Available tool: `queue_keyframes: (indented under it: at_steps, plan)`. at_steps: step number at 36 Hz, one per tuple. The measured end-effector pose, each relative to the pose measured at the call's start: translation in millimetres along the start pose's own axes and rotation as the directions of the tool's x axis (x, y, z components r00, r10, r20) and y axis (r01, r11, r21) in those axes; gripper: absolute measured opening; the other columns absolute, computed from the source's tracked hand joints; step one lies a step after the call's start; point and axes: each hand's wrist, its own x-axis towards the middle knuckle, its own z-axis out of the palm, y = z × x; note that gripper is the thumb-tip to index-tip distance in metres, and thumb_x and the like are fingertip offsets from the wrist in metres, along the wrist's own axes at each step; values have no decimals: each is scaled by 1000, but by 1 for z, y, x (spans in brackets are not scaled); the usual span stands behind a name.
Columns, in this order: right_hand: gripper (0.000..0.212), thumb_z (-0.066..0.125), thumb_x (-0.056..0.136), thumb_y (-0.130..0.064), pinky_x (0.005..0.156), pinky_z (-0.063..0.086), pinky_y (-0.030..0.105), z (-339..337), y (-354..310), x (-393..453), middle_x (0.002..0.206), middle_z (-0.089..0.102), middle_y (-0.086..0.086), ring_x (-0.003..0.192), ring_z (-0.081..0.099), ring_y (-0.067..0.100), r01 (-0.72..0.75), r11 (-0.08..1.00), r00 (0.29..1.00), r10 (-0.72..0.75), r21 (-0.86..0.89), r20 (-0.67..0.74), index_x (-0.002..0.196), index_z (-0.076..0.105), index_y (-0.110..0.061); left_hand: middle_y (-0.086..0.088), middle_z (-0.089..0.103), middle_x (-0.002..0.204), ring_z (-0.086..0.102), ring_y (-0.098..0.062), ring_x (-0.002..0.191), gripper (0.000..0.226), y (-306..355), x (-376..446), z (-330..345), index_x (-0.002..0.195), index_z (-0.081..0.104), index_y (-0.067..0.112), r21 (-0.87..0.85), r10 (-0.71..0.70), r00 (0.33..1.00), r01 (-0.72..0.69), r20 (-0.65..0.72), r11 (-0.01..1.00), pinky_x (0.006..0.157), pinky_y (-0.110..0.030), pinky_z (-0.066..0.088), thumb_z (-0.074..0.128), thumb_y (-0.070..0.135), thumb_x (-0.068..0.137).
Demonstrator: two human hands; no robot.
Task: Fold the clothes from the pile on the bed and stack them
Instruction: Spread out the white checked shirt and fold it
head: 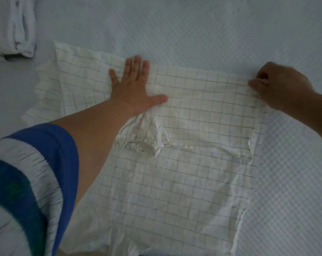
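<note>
A white garment with a thin dark grid pattern point(184, 172) lies spread flat on the bed, partly folded, with a gathered puff sleeve point(143, 143) lying on top near the middle. My left hand point(134, 87) rests flat on its far part, fingers apart, pressing the cloth down. My right hand point(280, 85) pinches the garment's far right edge between thumb and fingers. A stack of folded white clothes point(12, 28) sits at the far left corner of the view.
The bed point(221, 28) is covered in a pale textured sheet, bare beyond and to the right of the garment. My left sleeve point(36, 178), blue and white, fills the near left corner.
</note>
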Motion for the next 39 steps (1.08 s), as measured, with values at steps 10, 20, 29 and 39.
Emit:
queue_keyframes:
  at_steps: [10,20,29,39]
  plan:
    - [65,17,94,-56,114,-8,37,57,-42,-101,158,-5,2,143,-13,15,306,947,943,-288,-94,165,150,8,-25,-8,-8,158,-11,-24,144,70,6,-109,28,149,9,31,-19,47,995,-49,-86,999,109,-50,-13,22,61,87]
    - [66,39,86,-43,113,4,48,65,-68,-206,152,23,19,143,10,32,125,988,989,-131,90,71,141,36,-6,-17,24,152,13,-32,143,53,-37,-191,35,136,47,15,-290,-31,989,-13,-148,957,114,-50,11,55,30,86]
    - [48,60,87,-26,107,19,48,115,-180,-347,142,37,17,134,26,35,-42,971,977,-9,234,212,129,51,-6,-15,56,115,50,-32,108,29,-107,-331,77,107,67,9,-541,-478,877,378,-51,751,92,-37,38,62,13,79]
    - [41,60,84,-40,99,36,41,139,-228,-400,120,43,4,118,41,25,-618,670,784,485,411,389,116,52,-16,2,60,74,53,-6,61,26,-141,-341,108,89,61,8,-782,-600,665,614,444,102,39,-7,34,67,29,75]
